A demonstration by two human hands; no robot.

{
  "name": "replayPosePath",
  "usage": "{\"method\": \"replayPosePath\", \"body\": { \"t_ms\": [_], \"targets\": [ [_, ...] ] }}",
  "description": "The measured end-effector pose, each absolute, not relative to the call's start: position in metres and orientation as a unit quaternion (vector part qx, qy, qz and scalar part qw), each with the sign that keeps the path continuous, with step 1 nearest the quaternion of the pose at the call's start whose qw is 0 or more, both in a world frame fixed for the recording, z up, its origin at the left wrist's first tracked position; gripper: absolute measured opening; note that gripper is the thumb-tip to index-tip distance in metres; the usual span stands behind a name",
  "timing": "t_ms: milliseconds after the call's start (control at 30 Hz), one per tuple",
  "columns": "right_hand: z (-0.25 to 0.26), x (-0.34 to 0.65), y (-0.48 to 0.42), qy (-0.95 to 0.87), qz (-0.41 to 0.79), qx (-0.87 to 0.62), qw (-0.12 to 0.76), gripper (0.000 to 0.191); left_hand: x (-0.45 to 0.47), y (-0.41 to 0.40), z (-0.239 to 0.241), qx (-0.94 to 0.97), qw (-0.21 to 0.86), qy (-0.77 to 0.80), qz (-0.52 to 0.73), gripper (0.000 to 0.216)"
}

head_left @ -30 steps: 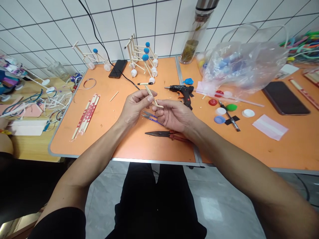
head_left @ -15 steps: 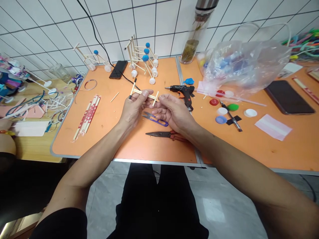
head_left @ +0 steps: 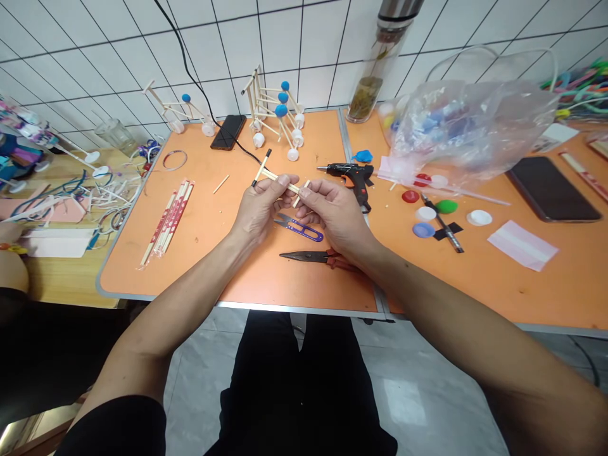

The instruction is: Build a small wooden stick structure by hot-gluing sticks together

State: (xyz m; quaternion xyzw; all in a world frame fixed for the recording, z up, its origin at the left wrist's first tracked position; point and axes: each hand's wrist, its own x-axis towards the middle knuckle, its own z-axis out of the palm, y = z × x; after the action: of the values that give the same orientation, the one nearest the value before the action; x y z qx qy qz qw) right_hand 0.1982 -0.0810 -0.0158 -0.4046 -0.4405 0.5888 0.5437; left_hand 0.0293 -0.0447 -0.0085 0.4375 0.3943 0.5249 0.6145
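Pale wooden stick frame with black-ended crossbar (head_left: 263, 166): held above orange, metal-edged table (head_left: 256, 285), between near and far edges. Pinched between thumb and fingers of left hand (head_left: 257, 208). Short pale wooden crosspiece (head_left: 296, 202) at frame's right end, pinched by right hand (head_left: 341, 214); cannot tell whether joined or only touching. Toward near edge: purple-handled metal snips (head_left: 298, 232), then dark-nosed, red-handled pliers (head_left: 310, 256). Nearer far edge, just beside right hand: black glue gun with orange trigger (head_left: 350, 172).
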Motion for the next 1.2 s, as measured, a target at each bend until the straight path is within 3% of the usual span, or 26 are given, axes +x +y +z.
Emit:
{"method": "replayPosePath", "body": {
  "t_ms": [667,1067,1200],
  "targets": [
    [-0.019,0.196,-0.078,-0.479,0.524,-0.44,0.55,0.053,0.041,-0.058,-0.016,0.435,0.571,0.428,0.549,0.048],
    [-0.015,0.192,-0.081,-0.486,0.531,-0.452,0.528,0.02,0.036,-0.054,-0.009,0.424,0.561,0.442,0.556,0.042],
    [-0.013,0.192,-0.081,-0.494,0.522,-0.453,0.527,0.023,0.035,-0.053,-0.01,0.42,0.564,0.439,0.559,0.037]
  ]
}}
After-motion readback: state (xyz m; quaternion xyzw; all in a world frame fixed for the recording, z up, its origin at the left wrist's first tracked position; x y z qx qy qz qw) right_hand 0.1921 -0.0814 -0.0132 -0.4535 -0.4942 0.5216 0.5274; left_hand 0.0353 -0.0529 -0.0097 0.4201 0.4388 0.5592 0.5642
